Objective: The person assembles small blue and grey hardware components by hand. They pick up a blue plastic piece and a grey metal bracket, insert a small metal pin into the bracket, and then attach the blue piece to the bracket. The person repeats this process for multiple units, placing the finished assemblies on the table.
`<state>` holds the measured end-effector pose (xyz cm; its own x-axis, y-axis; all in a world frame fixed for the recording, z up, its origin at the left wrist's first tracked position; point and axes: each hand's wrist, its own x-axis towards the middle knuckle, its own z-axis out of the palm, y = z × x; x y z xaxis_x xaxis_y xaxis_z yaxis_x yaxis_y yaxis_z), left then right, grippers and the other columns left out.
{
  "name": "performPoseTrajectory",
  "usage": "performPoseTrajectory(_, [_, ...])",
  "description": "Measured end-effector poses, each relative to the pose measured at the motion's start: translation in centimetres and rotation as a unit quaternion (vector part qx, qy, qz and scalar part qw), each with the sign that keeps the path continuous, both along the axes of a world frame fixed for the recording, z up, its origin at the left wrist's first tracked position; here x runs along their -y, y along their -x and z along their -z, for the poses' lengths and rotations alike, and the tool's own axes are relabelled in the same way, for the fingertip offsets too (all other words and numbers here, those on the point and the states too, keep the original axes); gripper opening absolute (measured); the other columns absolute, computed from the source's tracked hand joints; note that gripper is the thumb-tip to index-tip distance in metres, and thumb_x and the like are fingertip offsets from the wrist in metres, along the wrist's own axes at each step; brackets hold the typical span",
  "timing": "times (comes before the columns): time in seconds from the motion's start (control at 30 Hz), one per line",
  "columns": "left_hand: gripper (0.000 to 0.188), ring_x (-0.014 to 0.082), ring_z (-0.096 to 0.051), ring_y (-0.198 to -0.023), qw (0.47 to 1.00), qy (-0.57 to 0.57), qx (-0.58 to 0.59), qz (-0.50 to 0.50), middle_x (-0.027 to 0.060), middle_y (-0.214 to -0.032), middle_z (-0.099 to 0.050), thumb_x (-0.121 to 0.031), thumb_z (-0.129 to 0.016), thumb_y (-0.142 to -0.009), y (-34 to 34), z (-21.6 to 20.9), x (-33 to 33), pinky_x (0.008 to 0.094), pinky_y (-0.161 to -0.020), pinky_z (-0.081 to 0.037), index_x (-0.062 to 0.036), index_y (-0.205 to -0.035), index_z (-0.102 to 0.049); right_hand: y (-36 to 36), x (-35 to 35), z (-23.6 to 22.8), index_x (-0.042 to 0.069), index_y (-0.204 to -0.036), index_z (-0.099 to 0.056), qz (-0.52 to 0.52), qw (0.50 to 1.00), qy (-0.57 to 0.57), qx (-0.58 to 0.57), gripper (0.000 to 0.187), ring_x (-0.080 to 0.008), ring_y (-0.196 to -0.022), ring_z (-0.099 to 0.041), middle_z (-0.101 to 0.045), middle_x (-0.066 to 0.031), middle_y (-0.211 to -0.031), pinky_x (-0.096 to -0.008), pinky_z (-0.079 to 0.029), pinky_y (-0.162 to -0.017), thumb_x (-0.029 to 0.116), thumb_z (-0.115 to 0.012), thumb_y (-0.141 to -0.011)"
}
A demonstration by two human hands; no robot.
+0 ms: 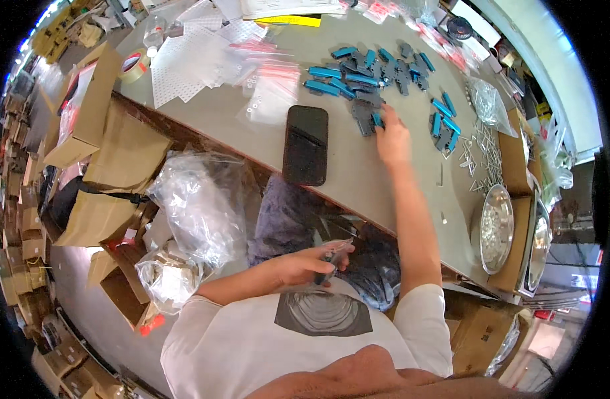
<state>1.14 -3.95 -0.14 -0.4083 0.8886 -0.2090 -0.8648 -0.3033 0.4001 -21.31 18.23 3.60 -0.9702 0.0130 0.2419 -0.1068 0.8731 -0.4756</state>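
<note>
My right hand [392,138] reaches over the table to the near edge of a pile of blue-and-dark-grey plastic parts [361,78]. Its thumb and fingers are apart, beside a dark grey part with a blue end [363,121]; whether they touch it is unclear. Close to my body, my left hand [311,265] is closed around a dark grey part [323,269]. Clear plastic, perhaps a bag, shows at those fingers. A smaller group of blue and grey parts [446,123] lies right of my right hand.
A black phone [305,146] lies by the table's front edge, near clear zip bags [273,96]. Bent metal pieces [481,156] lie at right, beside a steel bowl [495,229] of small pale pieces. Cardboard boxes [85,116] and plastic bags [202,199] stand at left.
</note>
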Motion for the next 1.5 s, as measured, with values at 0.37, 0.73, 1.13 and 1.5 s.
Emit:
performPoseTrajectory(0.37, [0.065,0.0251,-0.054,-0.115,0.998,-0.061,0.017,0.001,0.0073,-0.111,-0.054,-0.034,-0.082,-0.071,3.6,0.7,-2.4,0.0451,-0.072,-0.060,-0.0072,-0.118,-0.047,-9.9,-6.3,-3.0,0.008,-0.119,-0.055,-0.001,0.974,-0.099,0.203,0.058,-0.0368,-0.100,-0.060,-0.063,-0.0195,-0.106,-0.0405,-0.048,-0.085,0.012,-0.066,-0.062])
performPoseTrajectory(0.73, [0.072,0.0340,-0.050,-0.124,0.982,-0.171,0.021,0.073,0.0069,-0.113,-0.055,-0.044,-0.079,-0.074,3.8,1.9,-5.9,0.0591,-0.078,-0.057,-0.0089,-0.125,-0.043,-13.5,-6.3,-6.5,0.003,-0.103,-0.064,-0.102,0.964,0.107,0.222,0.029,-0.0250,-0.087,-0.063,-0.064,-0.0143,-0.096,-0.0343,-0.050,-0.077,0.007,-0.072,-0.075])
performPoseTrajectory(1.13, [0.084,0.0391,-0.049,-0.122,0.983,-0.090,0.041,0.152,0.0123,-0.119,-0.053,-0.073,-0.059,-0.075,1.9,1.2,-6.2,0.0539,-0.077,-0.057,-0.0075,-0.126,-0.045,-20.1,-3.9,-3.0,0.008,-0.102,-0.049,-0.148,0.754,0.580,0.270,0.032,-0.0101,-0.086,-0.058,-0.060,-0.0031,-0.095,-0.0260,-0.049,-0.076,-0.006,-0.069,-0.081])
performPoseTrajectory(1.5, [0.101,0.0405,-0.053,-0.117,0.978,-0.043,0.060,0.197,0.0182,-0.121,-0.054,-0.086,-0.040,-0.072,1.0,1.8,-6.3,0.0551,-0.081,-0.054,-0.0067,-0.134,-0.043,-22.6,-3.6,-2.8,0.003,-0.100,-0.054,-0.177,0.787,0.475,0.353,0.026,-0.0098,-0.084,-0.056,-0.062,-0.0042,-0.093,-0.0258,-0.047,-0.074,-0.001,-0.071,-0.080])
